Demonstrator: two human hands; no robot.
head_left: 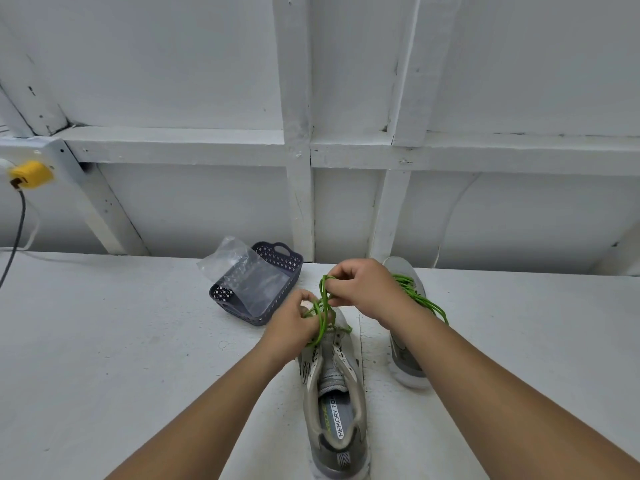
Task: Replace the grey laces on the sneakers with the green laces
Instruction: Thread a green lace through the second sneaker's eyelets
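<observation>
A grey sneaker (334, 403) lies on the white table, heel toward me, with a green lace (322, 317) threaded near its toe end. My left hand (292, 325) pinches the lace at the sneaker's left side. My right hand (363, 287) grips a raised loop of the same lace just above the toe. A second grey sneaker (405, 362) stands to the right, partly hidden by my right forearm, with its own green lace (420, 296) loosely bunched on top.
A dark plastic basket (277, 259) with a clear plastic bag (249, 275) in it sits just left of the sneakers. A yellow plug (31, 174) and a dark cable (15, 233) are at the far left. A white framed wall rises behind the table.
</observation>
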